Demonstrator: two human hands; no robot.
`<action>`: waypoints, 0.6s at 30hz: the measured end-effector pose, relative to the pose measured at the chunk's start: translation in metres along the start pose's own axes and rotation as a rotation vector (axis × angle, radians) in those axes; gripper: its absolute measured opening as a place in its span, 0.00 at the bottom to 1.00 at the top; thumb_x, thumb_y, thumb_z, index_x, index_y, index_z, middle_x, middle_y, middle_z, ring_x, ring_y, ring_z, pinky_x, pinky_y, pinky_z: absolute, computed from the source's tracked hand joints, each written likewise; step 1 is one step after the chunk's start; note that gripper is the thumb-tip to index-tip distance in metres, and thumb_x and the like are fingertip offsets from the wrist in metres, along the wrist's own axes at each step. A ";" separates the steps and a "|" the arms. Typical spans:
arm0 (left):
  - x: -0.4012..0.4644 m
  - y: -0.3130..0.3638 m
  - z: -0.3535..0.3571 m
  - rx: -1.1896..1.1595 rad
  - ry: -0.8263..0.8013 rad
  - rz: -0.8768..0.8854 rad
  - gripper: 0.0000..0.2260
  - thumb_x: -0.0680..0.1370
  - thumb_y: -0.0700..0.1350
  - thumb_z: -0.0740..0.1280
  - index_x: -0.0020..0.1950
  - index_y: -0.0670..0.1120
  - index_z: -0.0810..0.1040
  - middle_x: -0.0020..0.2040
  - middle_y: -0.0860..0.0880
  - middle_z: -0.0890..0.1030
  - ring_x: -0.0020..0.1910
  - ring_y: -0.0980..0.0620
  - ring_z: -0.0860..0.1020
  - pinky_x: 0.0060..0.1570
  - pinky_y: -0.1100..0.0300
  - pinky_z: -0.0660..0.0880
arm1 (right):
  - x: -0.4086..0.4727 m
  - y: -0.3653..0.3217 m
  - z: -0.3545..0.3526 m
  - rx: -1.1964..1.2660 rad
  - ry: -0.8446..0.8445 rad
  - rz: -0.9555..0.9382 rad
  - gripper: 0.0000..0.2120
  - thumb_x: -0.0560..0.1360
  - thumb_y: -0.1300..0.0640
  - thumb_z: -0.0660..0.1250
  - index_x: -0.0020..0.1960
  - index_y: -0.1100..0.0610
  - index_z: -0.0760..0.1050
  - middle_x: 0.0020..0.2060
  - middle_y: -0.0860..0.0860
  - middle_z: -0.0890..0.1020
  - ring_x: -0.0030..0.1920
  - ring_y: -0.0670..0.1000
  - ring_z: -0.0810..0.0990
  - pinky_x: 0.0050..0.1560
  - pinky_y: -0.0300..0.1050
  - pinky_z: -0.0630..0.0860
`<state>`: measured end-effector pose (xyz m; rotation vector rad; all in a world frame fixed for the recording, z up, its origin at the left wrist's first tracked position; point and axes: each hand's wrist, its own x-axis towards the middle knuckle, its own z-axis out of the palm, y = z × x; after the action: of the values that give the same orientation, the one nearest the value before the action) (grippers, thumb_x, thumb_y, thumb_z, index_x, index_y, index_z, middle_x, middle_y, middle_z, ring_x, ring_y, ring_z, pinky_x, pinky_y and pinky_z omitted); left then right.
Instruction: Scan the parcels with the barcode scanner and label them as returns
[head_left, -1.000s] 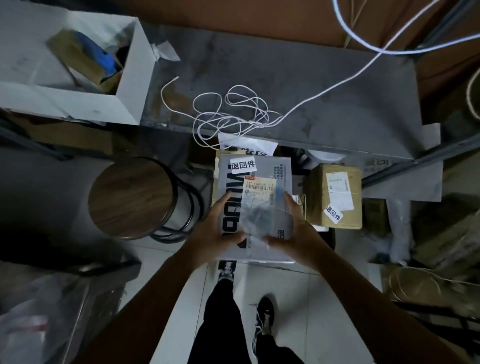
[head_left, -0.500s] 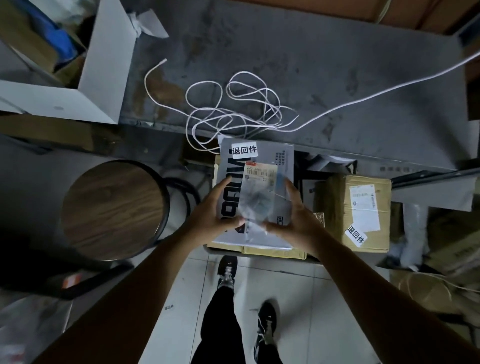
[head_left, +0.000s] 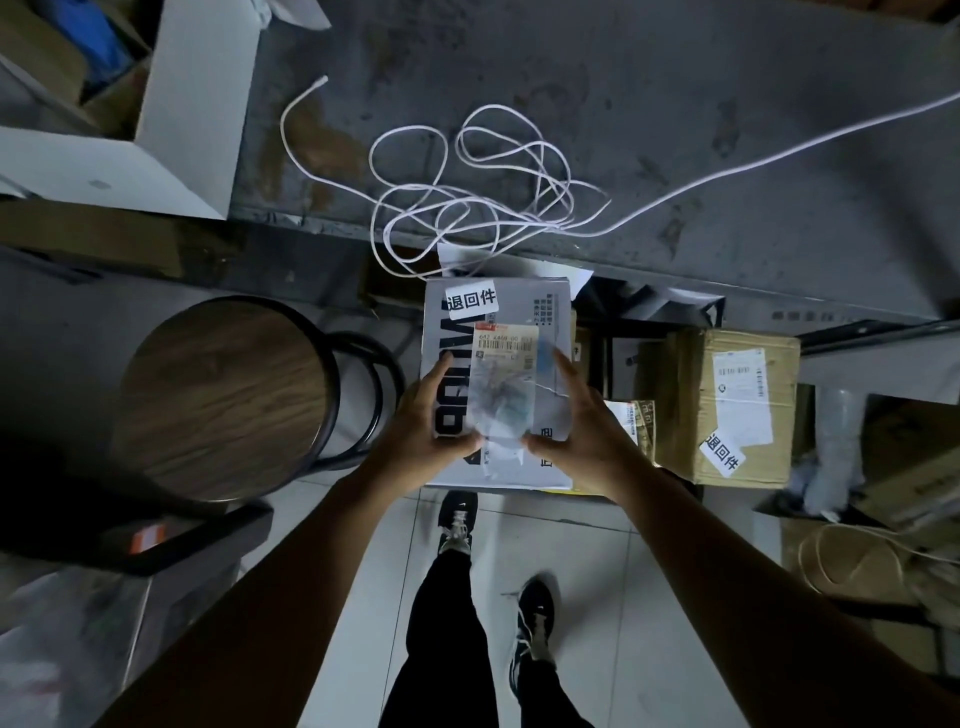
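A worker's left hand (head_left: 434, 421) and right hand (head_left: 576, 423) pinch the lower edges of a clear plastic pouch parcel (head_left: 506, 384), held over a grey box (head_left: 493, 384) already labelled as a return. Light, limp and likely slippery, it wants support at both sides. At twelve o'clock, a white cable (head_left: 483, 197) sprawls across the bench (head_left: 727, 130).

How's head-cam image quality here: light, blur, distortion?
Head view: dim overall, floor left of the stool nearly black; the clear bag between left hand and right hand is smeared; its label barcode is unreadable; wide-angle bends the bench edge.
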<state>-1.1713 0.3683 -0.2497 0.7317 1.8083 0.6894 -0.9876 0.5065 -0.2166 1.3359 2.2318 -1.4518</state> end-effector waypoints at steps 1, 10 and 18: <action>-0.002 0.003 0.000 0.012 0.012 0.001 0.51 0.64 0.58 0.77 0.77 0.69 0.47 0.74 0.50 0.64 0.69 0.54 0.71 0.67 0.49 0.73 | -0.001 0.000 0.001 -0.005 0.003 -0.004 0.55 0.69 0.54 0.78 0.79 0.40 0.41 0.78 0.52 0.57 0.75 0.54 0.61 0.70 0.51 0.65; -0.012 0.008 0.012 0.121 0.097 0.008 0.48 0.71 0.52 0.77 0.79 0.62 0.46 0.76 0.44 0.58 0.74 0.44 0.63 0.67 0.51 0.68 | -0.012 -0.007 0.006 -0.028 0.015 -0.019 0.53 0.70 0.55 0.77 0.80 0.45 0.42 0.78 0.53 0.57 0.76 0.55 0.59 0.71 0.51 0.62; -0.018 0.016 0.012 0.164 0.147 -0.008 0.44 0.71 0.56 0.74 0.76 0.67 0.46 0.76 0.41 0.56 0.74 0.39 0.64 0.66 0.39 0.71 | -0.020 -0.003 0.007 -0.058 0.033 0.001 0.50 0.72 0.52 0.75 0.80 0.45 0.43 0.78 0.53 0.55 0.74 0.56 0.63 0.69 0.48 0.65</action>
<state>-1.1519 0.3664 -0.2310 0.7993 2.0193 0.6076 -0.9805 0.4884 -0.2072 1.3525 2.2745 -1.3628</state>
